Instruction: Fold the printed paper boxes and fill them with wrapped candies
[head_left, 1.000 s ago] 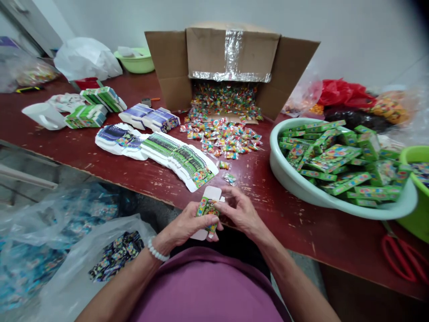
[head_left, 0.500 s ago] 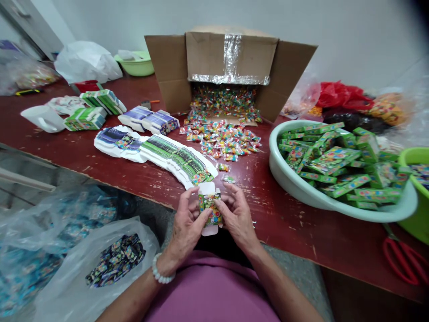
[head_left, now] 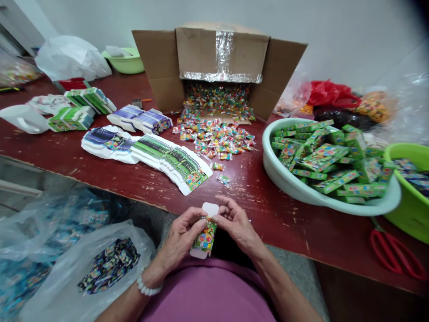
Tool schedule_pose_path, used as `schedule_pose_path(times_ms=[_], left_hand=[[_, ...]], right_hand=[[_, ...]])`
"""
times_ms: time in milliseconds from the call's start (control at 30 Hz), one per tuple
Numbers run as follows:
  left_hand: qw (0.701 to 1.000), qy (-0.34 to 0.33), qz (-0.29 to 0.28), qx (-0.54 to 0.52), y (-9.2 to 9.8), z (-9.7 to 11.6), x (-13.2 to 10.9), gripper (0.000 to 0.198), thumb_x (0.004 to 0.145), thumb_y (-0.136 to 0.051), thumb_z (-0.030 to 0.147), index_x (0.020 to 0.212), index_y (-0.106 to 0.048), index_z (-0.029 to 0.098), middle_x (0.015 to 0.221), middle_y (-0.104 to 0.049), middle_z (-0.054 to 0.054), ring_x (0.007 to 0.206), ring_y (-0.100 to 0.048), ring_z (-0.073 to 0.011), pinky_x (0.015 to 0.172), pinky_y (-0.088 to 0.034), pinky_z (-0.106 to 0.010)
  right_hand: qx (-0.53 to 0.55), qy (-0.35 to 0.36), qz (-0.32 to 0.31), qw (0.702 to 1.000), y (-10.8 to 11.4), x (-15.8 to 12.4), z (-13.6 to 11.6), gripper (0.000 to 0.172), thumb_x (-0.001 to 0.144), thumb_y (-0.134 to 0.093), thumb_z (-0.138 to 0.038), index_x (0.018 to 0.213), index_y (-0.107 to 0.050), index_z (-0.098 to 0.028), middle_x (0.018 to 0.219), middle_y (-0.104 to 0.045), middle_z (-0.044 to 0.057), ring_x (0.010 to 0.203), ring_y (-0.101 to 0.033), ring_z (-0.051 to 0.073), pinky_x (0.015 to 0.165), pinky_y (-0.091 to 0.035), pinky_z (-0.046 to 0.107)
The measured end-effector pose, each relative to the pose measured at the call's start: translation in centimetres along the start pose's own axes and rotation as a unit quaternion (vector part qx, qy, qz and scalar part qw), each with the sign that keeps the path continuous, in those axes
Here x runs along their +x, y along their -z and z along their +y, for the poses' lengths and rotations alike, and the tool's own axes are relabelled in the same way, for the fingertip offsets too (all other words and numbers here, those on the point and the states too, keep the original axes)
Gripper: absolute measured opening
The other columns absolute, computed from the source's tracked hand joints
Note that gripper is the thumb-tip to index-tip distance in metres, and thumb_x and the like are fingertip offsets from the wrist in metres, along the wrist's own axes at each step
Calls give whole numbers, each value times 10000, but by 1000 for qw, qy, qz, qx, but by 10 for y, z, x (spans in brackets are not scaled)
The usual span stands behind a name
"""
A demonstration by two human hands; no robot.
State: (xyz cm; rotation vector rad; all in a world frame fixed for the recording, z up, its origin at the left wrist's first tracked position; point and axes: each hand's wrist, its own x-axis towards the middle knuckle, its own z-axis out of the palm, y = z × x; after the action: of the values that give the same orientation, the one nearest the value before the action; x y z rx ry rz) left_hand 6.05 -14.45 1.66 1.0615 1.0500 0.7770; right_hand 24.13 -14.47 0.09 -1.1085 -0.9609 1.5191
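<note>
Between my hands, close to my body, is a small green printed candy box (head_left: 205, 237) with white flaps showing at its top and bottom. My left hand (head_left: 182, 235) grips its left side, thumb across the front. My right hand (head_left: 236, 223) pinches the upper right edge near the top flap, its other fingers partly raised. Just beyond, on the red table, lie a small wrapped candy packet (head_left: 223, 180) and another candy packet (head_left: 217, 166). A fanned row of flat cartons (head_left: 167, 156) stretches away to the left.
An open cardboard box (head_left: 221, 53) spills a heap of wrapped candies (head_left: 217, 138). At right stand a pale blue basin (head_left: 268, 156) of filled green boxes, a green tub (head_left: 405, 214) and red-handled scissors (head_left: 395, 250). A white mug (head_left: 25, 118) and plastic bag (head_left: 36, 286) are left.
Both hands have come down toward my body with the box, which now tilts more. My right fingers have moved to its top flap. The camera view has shifted slightly right.
</note>
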Motion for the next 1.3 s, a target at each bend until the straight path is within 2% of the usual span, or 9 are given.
schedule_pose_path(times_ms=[100, 233, 400, 533, 667, 867, 967, 1100, 1300], left_hand=[[999, -36, 18, -4, -4, 2, 0, 242, 844, -722, 363, 996, -632, 198, 974, -713, -23, 878, -655, -150, 774, -518, -224], [993, 23, 54, -106, -8, 2, -2, 512, 786, -788, 395, 1156, -456, 270, 897, -714, 13, 730, -690, -152, 644, -543, -237], [970, 175, -66, -158, -13, 0, 0, 567, 879, -510, 691, 1041, -587, 152, 768, -700, -65, 535, -672, -175, 504, -512, -256], [965, 205, -32, -162, -16, -4, 4, 697, 877, -393, 764, 1058, -634, 135, 656, -674, -56, 436, -616, -158, 439, -459, -238], [983, 149, -19, -102, -17, -6, 7, 760, 853, -387, 797, 1199, -623, 164, 643, -668, -33, 433, -593, -139, 427, -418, -210], [991, 127, -15, -24, -12, -10, 6, 797, 856, -345, 809, 918, -707, 101, 615, -645, -58, 437, -571, -123, 447, -423, -214], [992, 124, -8, -11, -10, -10, 6, 774, 845, -392, 804, 959, -703, 104, 607, -648, -55, 441, -574, -125, 446, -430, -210], [988, 148, -10, -49, -11, -11, 5, 781, 843, -400, 802, 1146, -657, 130, 612, -646, -36, 417, -567, -127, 415, -425, -205], [971, 189, -16, -143, -14, -17, 1, 744, 861, -415, 775, 1291, -570, 187, 625, -628, -8, 420, -572, -151, 406, -453, -240]], right_hand=[[-91, 57, -17, 994, 4, 1, -3, 194, 801, -753, -375, 843, -730, -187, 794, -659, 15, 749, -587, 145, 712, -472, 270], [-135, 139, 28, 981, 4, 1, 1, 136, 835, -724, -329, 795, -721, -200, 757, -625, 8, 713, -564, 143, 663, -457, 261], [-226, 202, 2, 953, 2, -1, -1, 138, 915, -648, -320, 876, -721, -210, 819, -673, 31, 774, -622, 159, 718, -483, 279], [-255, 166, -34, 952, 3, -2, -11, 221, 941, -614, -355, 825, -705, -190, 839, -689, 48, 773, -638, 157, 722, -500, 276], [-242, 99, -45, 964, 3, 2, -17, 166, 874, -691, -346, 886, -729, -185, 865, -719, 60, 748, -659, 165, 677, -523, 275], [-86, -40, -60, 994, -4, 10, -15, 228, 793, -729, -390, 821, -689, -168, 724, -717, 22, 547, -629, 132, 539, -505, 254], [-60, -56, -37, 996, -6, 12, -13, 264, 764, -756, -416, 785, -669, -167, 694, -712, 16, 542, -627, 136, 531, -495, 253], [-139, 24, -58, 988, -4, 6, -13, 227, 844, -704, -395, 821, -710, -169, 812, -732, 43, 665, -652, 151, 630, -513, 275], [-294, 171, -134, 931, -4, -5, -17, 140, 962, -594, -283, 1010, -710, -221, 1083, -713, 58, 999, -638, 178, 908, -486, 321]])
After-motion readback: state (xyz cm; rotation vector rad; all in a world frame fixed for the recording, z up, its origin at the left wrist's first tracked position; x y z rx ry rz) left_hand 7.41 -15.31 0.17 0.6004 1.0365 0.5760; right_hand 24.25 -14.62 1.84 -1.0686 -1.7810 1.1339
